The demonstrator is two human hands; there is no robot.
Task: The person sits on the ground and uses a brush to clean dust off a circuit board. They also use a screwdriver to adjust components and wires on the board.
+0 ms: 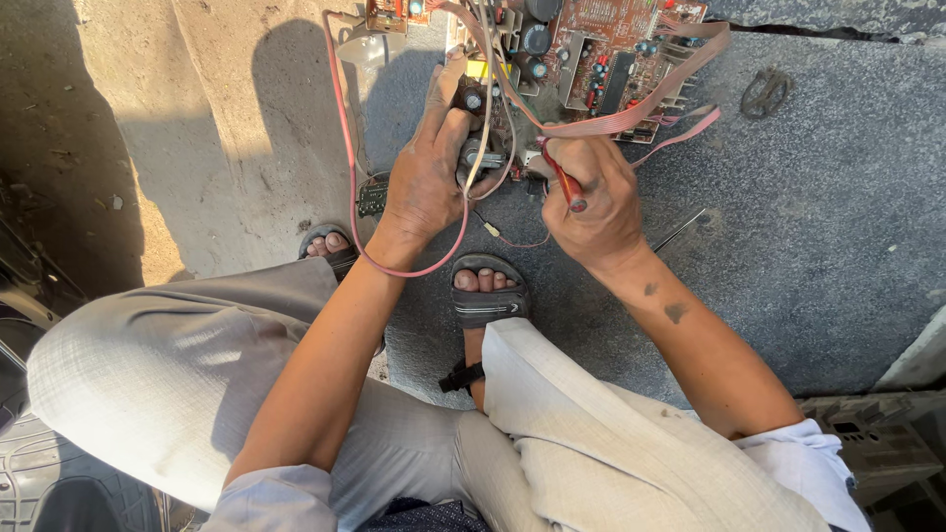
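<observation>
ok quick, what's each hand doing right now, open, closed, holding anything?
Left hand: closed around a bulky part at the edge of the circuit board, wires trailing past it.
Right hand: closed on a red-handled tool.

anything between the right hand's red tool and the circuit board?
Yes. Loose wires and a pink ribbon cable cross over the circuit board just ahead of the red-handled tool in the right hand. The left hand grips a part there too.
</observation>
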